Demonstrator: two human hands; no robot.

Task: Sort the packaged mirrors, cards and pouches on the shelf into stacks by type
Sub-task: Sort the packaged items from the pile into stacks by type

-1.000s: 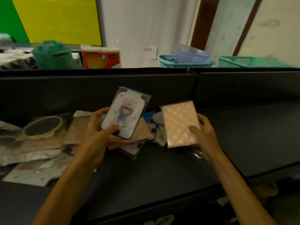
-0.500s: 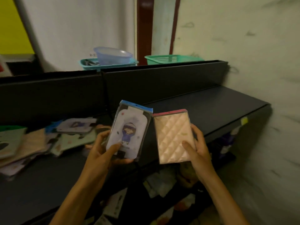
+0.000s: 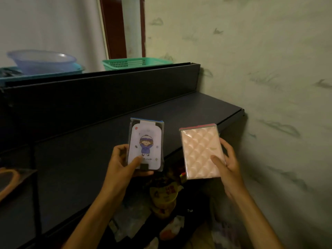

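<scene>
**Packaged mirrors held up, one in each hand, over the right end of the shelf**

Head view: the left hand (image 3: 118, 169) holds a packaged cartoon mirror (image 3: 145, 145) upright. Its grip is closed round the lower part of the pack, thumb across the front near the bottom and fingers curled behind the left edge. The pack is clear plastic with a blue strip along the top, and the printed face shows a small figure in a purple coat.

Just to its right, apart from it, the right hand (image 3: 227, 167) holds a pink quilted mirror (image 3: 202, 151) in a clear sleeve with a red strip at the top. The thumb lies on the front and the fingers wrap the right edge, so this grip is closed on the pack too.

Both packs are in the air above the front edge of the dark shelf (image 3: 179, 112), near its right end by the wall. At the far left edge, an oval framed mirror (image 3: 9, 178) lies on the shelf. Behind the shelf's back panel stand a green basket (image 3: 136, 63) and a translucent bowl (image 3: 41, 61) in a blue tray. Below the shelf, packaged goods are dimly visible.
</scene>
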